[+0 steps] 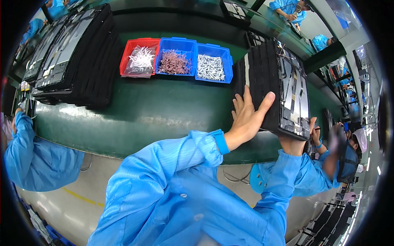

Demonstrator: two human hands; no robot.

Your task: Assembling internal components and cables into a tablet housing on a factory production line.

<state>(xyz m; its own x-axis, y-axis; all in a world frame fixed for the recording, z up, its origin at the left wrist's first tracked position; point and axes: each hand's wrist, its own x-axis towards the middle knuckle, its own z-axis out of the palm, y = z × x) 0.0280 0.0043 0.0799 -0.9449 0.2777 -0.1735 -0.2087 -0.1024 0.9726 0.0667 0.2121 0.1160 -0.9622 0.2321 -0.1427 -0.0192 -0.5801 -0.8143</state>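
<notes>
On the right of the bench is a stack of black trays, its top tray filled with flat silver and black parts. My left hand lies against the stack's left side, fingers spread and thumb pointing toward the top tray. My right hand is at the near right corner of the same stack, its palm partly hidden beneath the edge. One of its fingers shows along the right side, curled round the corner. A pale strip runs down the left part of the stack.
Across the bench sit a red bin with white pieces in a bag, a blue bin of reddish pieces and another blue bin of white-silver pieces. More tray stacks stand left. Co-workers in blue sit either side.
</notes>
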